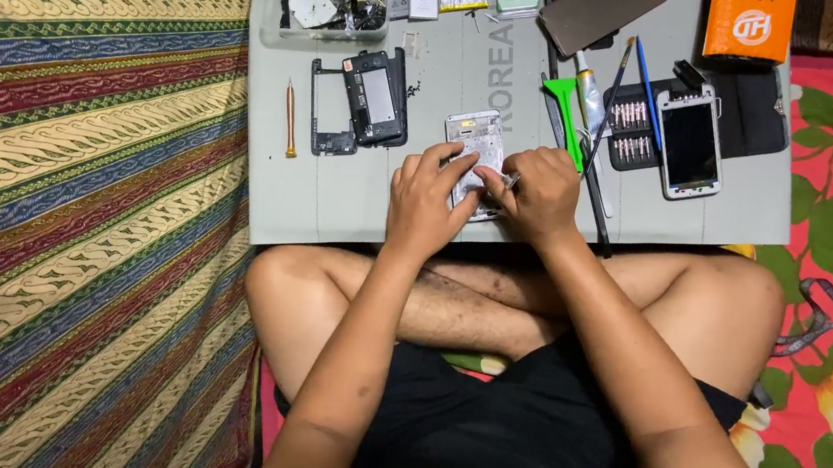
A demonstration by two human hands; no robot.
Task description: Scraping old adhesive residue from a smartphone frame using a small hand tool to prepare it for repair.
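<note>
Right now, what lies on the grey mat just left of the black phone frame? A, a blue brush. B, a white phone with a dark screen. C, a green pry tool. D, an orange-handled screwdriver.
D: the orange-handled screwdriver lies alone left of the black phone frame on the grey mat.

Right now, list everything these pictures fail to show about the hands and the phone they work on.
Head view only:
- Phone frame: its lower half is covered by the left hand and right hand.
- Thin metal tool in the right hand: only a tip shows, too small to tell its kind.
- Clear parts box: contents too small to identify.
- Orange box: cut off by the top edge.
</note>
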